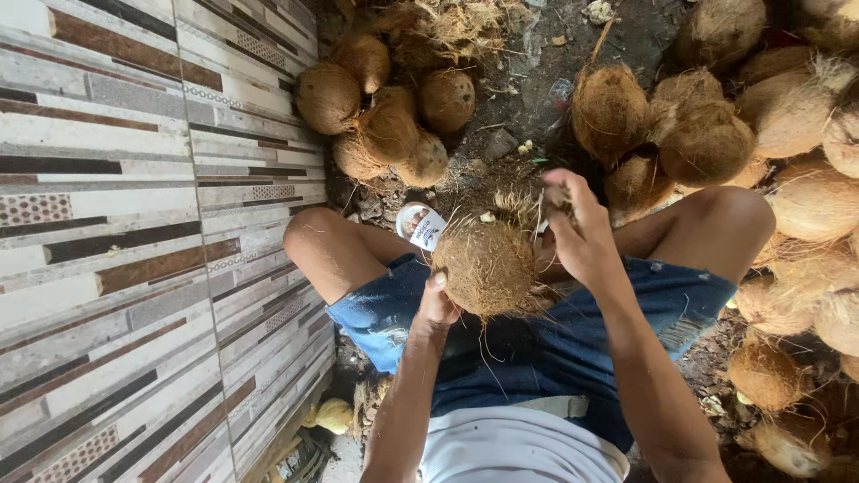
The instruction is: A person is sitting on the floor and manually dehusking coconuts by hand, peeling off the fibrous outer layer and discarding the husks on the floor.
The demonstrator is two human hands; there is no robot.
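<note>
The left hand (436, 307) cups the coconut (488, 266) from seven o'clock, over the lap; the right hand (580, 234) pinches husk fibre (528, 207) at one o'clock. A hard tug could roll the coconut off that shallow, one-sided grip.

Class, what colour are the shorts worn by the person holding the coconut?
Blue denim shorts, frayed, seen in the head view.
</note>
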